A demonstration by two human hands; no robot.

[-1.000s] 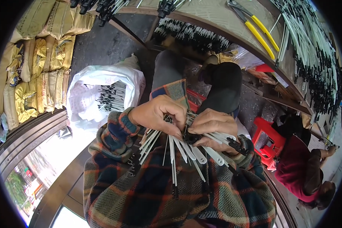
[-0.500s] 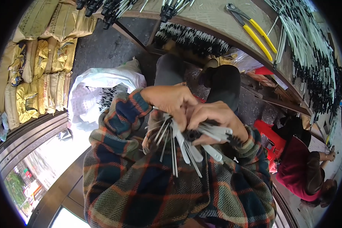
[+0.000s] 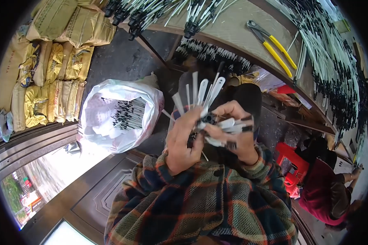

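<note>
Between my hands is a cluster of thin pale strips (image 3: pixel 215 91) and rods, fanned around a black hub (image 3: pixel 209 119). Several strips have rounded ends with holes and point away from me; others stick out to the right. My left hand (image 3: pixel 182 141) is closed around the cluster's left side, thumb bent near the hub. The fingers of my right hand (image 3: pixel 242 139) are curled on its right side, among the strips pointing that way. Motion blurs those strips and the right fingertips. The cluster is above my lap, in front of my plaid jacket.
An open white sack (image 3: pixel 147 92) of black-tipped rods stands left. Yellow-handled cutters (image 3: pixel 277 55) and piles of rods (image 3: pixel 335 65) lie on the workbench (image 3: pixel 229 24). Wrapped packages (image 3: pixel 65 61) are stacked far left. At right, a person in dark red (image 3: pixel 321 192) works near a red chair (image 3: pixel 292 161).
The cluster has turned over: its long strips pointed toward my body and now point away. My left hand has swung lower, its arm uncovering the sack's mouth.
</note>
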